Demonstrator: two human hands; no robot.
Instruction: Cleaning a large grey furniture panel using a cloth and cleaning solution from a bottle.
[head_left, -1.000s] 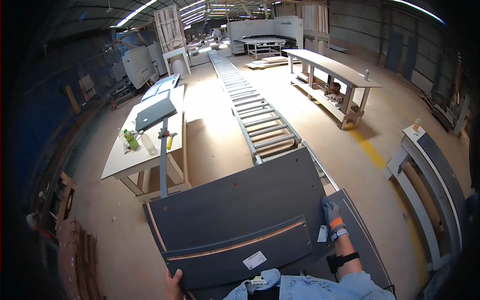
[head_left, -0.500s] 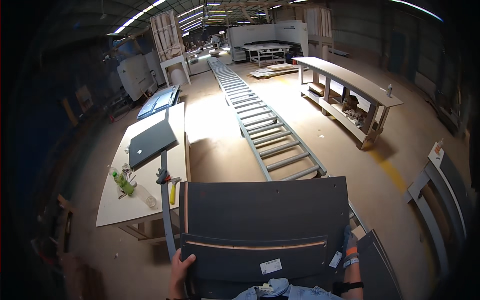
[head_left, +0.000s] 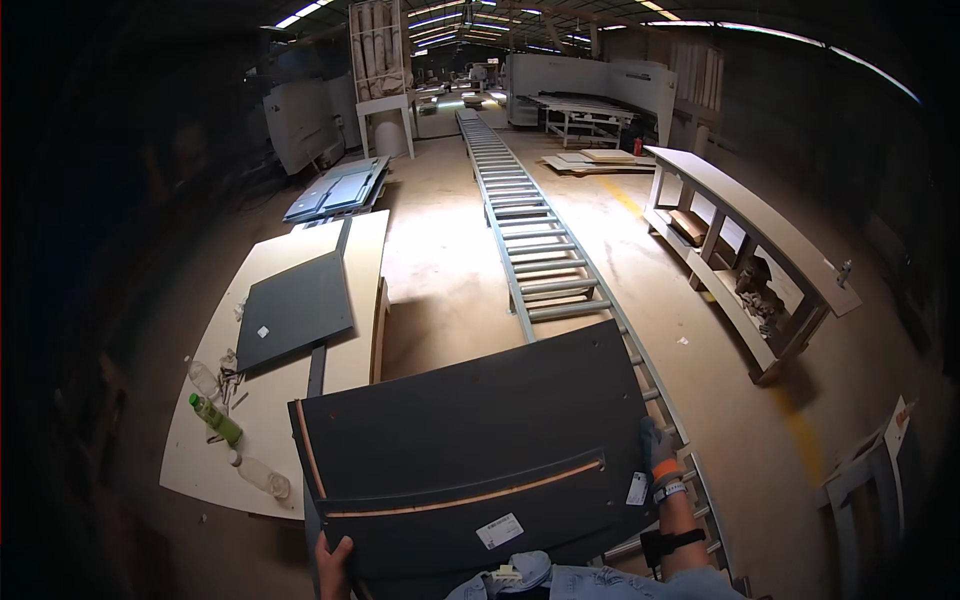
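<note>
While the left hand [head_left: 333, 562] gripped the left edge of the dark panels [head_left: 470, 420], the gloved right hand [head_left: 661, 452] had its fingers [head_left: 649, 432] closed on the right; panels lay between, long axis left-right, hiding part of the roller conveyor [head_left: 562, 312].

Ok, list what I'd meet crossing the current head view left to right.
Green bottle, left hand, white label on the held dark boards, gloved right hand, small bottle on the workbench.
</note>
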